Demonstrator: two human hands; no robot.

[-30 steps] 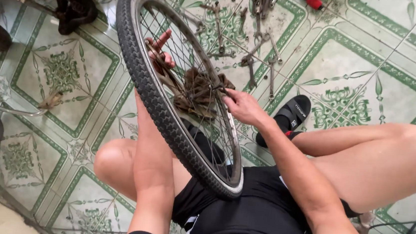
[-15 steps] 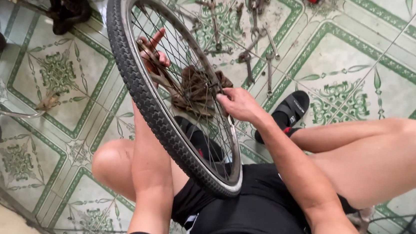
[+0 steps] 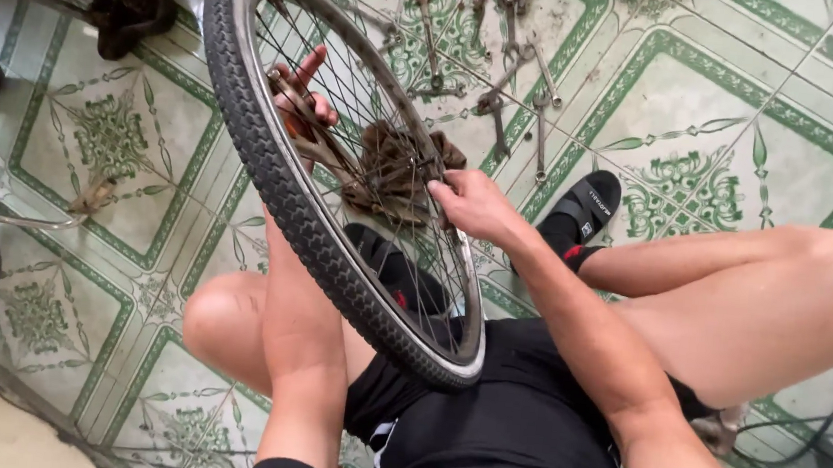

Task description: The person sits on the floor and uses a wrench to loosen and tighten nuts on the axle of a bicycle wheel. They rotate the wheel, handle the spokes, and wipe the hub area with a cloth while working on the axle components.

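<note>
Wheel [image 3: 282, 167] has tipped slightly nearer since a second ago: my left hand [image 3: 299, 103] grips spokes, right hand [image 3: 469, 204] pinches the hub (rusty) [image 3: 397, 172].

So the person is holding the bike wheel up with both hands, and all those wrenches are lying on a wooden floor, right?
Not wooden. The head view shows the wrenches lying on a green-patterned tile floor. The rest is right: the left hand and right hand both hold the wheel up.

Floor [image 3: 729, 111]: green-and-white patterned tiles. At 12 o'clock, scattered wrenches [image 3: 510, 82]; at 2 o'clock of centre, black sandal [image 3: 580, 203]; at 4 o'clock, cables [image 3: 810, 439].
</note>
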